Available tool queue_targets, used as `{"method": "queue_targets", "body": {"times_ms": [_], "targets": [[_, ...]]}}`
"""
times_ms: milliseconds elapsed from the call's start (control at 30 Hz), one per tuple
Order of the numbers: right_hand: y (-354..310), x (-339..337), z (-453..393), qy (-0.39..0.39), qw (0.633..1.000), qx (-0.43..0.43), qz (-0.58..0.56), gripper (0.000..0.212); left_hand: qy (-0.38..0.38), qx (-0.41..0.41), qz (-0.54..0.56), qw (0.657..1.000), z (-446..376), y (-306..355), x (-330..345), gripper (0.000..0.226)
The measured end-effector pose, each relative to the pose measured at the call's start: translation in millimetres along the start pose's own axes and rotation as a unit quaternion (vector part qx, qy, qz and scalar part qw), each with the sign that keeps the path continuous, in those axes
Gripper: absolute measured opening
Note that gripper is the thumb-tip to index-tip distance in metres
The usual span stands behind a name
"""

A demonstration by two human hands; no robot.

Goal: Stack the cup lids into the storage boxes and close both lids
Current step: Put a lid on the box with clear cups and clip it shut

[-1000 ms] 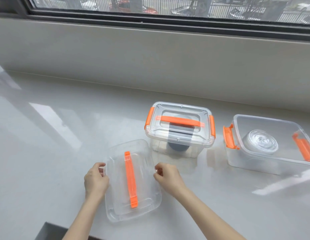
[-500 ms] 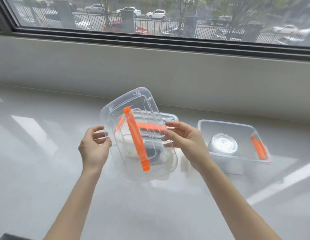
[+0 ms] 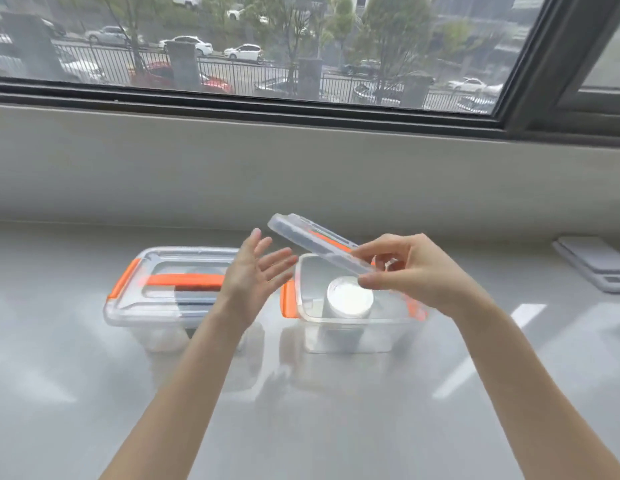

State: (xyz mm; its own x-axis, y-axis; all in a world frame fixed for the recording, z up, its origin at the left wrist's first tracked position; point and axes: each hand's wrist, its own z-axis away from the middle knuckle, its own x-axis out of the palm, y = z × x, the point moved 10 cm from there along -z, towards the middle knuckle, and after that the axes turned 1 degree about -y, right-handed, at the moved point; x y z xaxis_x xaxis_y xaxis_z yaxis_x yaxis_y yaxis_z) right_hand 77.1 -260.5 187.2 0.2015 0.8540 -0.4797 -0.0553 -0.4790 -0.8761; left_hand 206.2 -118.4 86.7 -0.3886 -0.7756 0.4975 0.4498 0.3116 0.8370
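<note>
Right hand (image 3: 410, 271) now pinches the clear box lid (image 3: 319, 245) by its near edge, thumb under and fingers on top, lid tilted with the far end high, hanging over the open right box (image 3: 353, 320). Left hand (image 3: 254, 275) is off the lid, fingers spread, palm facing the lid, just beside its raised end but not touching. A second ago the lid lay flat on the table (image 3: 301, 410) in front of the boxes with both hands at its sides; half a second ago both hands had it lifted in front of the left box; now it has crossed to the right box and only one hand carries it. Stack of cup lids (image 3: 350, 299) sits inside the right box, roughly centre, top near the rim. Left box (image 3: 170, 299) already has its lid on with the orange handle (image 3: 183, 280) flat across; side latch (image 3: 123, 282) looks down, can't confirm it's locked. Right box latches (image 3: 289, 299) hang open. Judgement: stacking looks done, this is the last closing step; lid needs levelling and lining up with the rim, probably left hand steadies the far end, then press and snap both orange latches. Risk: lid going on skewed, or the stack fouling it if it's too tall.
</note>
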Motion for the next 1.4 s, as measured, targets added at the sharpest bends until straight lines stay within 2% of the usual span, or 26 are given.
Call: {"method": "queue_targets", "body": {"times_ms": [100,167,267,400,500,700,900,1133,1200,1267,1300,1333,1400], "targets": [[29.6,3.1,-4.3,-0.011,0.991,-0.002,0.134,0.032,0.021,0.05,-0.065,0.996,-12.1,-2.8,8.9,0.016],[56.3,4.3,-7.3,-0.017,0.987,0.012,0.156,0.032,0.051,0.065,-0.154,0.985,-17.4,-13.1,7.9,0.026],[93.5,5.5,-10.1,-0.025,0.984,0.042,0.17,0.033,0.065,0.101,-0.306,0.945,-17.4,-25.0,8.5,0.016],[123.7,7.5,-10.6,-0.039,0.984,0.064,0.16,0.033,0.108,0.109,-0.451,0.879,-15.1,-42.1,6.0,0.027],[131.9,5.5,-11.3,-0.039,0.985,0.071,0.152,0.032,0.114,0.11,-0.475,0.866,-15.1,-49.6,6.2,0.016],[134.0,5.7,-12.8,-0.058,0.985,0.07,0.144,0.032,0.109,0.112,-0.456,0.876,-18.4,-51.2,7.1,0.02],[138.9,12.3,-14.4,-0.075,0.984,0.073,0.142,0.031,0.117,0.097,-0.493,0.856,-25.3,-53.4,4.2,0.018],[143.8,13.5,-12.2,-0.085,0.989,0.068,0.104,0.025,0.126,0.102,-0.5,0.851,-23.2,-53.9,2.3,0.018],[145.2,-2.8,-12.8,-0.022,0.997,0.069,0.024,0.02,0.133,0.098,-0.505,0.847,-23.5,-55.8,-0.8,0.027],[155.2,-39.5,-8.6,0.138,0.987,0.072,-0.034,0.015,0.151,0.082,-0.499,0.849,-22.8,-60.5,-8.2,0.05],[165.4,-56.7,-2.0,0.217,0.972,0.088,-0.027,0.014,0.164,0.074,-0.483,0.857,-21.3,-63.3,-12.7,0.061],[177.8,-67.6,4.7,0.268,0.956,0.116,-0.012,0.02,0.179,0.067,-0.465,0.864,-19.3,-64.9,-17.0,0.069],[210.0,-70.5,15.4,0.29,0.937,0.193,-0.026,0.044,0.194,0.025,-0.43,0.882,-19.2,-77.6,-26.8,0.082]]}}
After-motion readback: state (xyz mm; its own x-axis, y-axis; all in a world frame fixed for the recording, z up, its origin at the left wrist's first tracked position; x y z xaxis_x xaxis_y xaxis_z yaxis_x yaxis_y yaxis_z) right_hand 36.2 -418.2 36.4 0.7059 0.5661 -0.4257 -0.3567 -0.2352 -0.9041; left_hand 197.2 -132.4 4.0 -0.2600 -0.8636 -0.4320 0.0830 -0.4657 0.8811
